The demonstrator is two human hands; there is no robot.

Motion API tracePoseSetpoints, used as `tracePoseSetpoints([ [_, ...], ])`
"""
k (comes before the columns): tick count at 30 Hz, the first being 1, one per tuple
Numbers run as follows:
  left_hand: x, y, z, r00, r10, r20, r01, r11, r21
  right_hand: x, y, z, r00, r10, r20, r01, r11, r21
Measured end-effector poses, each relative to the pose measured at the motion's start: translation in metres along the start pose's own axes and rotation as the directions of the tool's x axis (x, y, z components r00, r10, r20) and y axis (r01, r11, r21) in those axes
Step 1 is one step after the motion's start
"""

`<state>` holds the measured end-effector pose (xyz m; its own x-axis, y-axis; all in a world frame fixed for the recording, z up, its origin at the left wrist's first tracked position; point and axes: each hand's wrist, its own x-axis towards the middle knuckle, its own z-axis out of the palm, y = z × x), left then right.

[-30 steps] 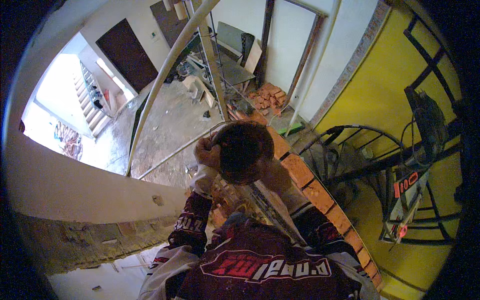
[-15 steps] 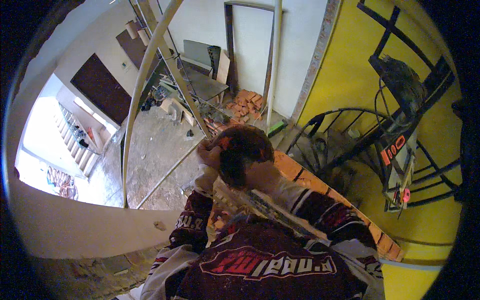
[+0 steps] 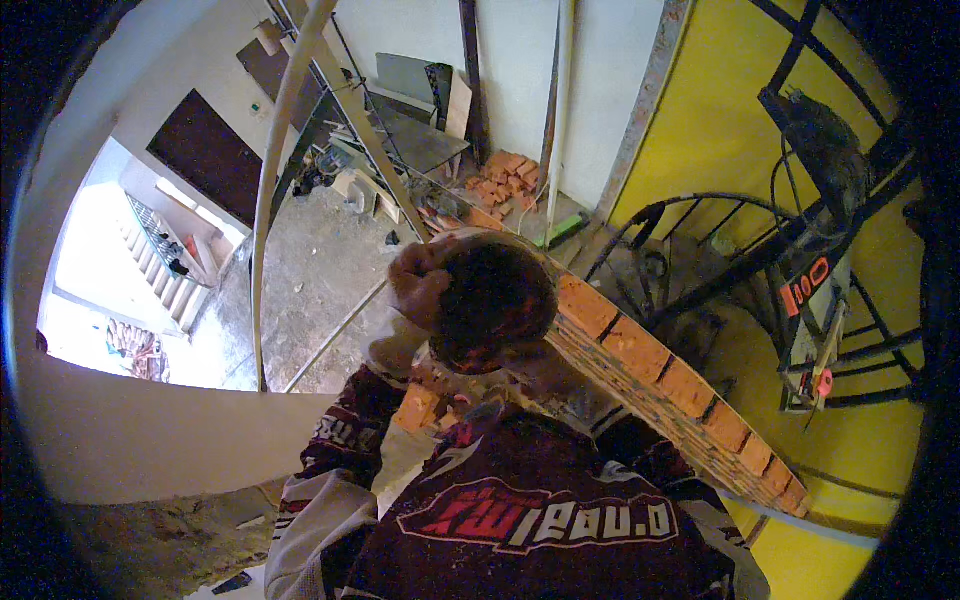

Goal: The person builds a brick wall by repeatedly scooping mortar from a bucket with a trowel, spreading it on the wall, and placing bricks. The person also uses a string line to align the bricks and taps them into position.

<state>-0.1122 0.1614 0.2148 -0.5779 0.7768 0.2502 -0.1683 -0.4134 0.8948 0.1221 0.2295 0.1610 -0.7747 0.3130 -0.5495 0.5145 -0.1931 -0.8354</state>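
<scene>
A dark, round, slightly glossy thing (image 3: 497, 300) is held up close in front of my chest; blur and shadow hide what kind it is. My left hand (image 3: 415, 285) is closed on its left side, fingers curled. At its lower right, my right hand (image 3: 562, 378) lies in shadow against or just under it, with the fingers hidden. Both forearms are in dark red and white sleeves. Just beyond my right arm runs a brick wall (image 3: 665, 375) with orange bricks along its top. Some loose orange bricks (image 3: 418, 408) lie below, between my left arm and my shirt.
A pale pole (image 3: 275, 170) and a slanted beam (image 3: 360, 125) rise on the left. Farther off are a brick pile (image 3: 508, 183) and a dark table (image 3: 415, 145). A black spiral staircase (image 3: 690, 275) stands at right, with an orange-handled tool (image 3: 806, 287) on a ledge there.
The view has shifted, showing more of the brick wall. The dark round thing stays held up and looks slightly larger. My right hand sits lower and darker against it.
</scene>
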Motion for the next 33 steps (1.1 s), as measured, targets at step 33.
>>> tracePoseSetpoints([
  [33, -0.043, -0.026, -0.012, 0.981, -0.098, -0.170, 0.110, 0.992, 0.066, -0.002, 0.049, 0.003, 0.680, -0.727, -0.094, 0.551, 0.591, -0.590],
])
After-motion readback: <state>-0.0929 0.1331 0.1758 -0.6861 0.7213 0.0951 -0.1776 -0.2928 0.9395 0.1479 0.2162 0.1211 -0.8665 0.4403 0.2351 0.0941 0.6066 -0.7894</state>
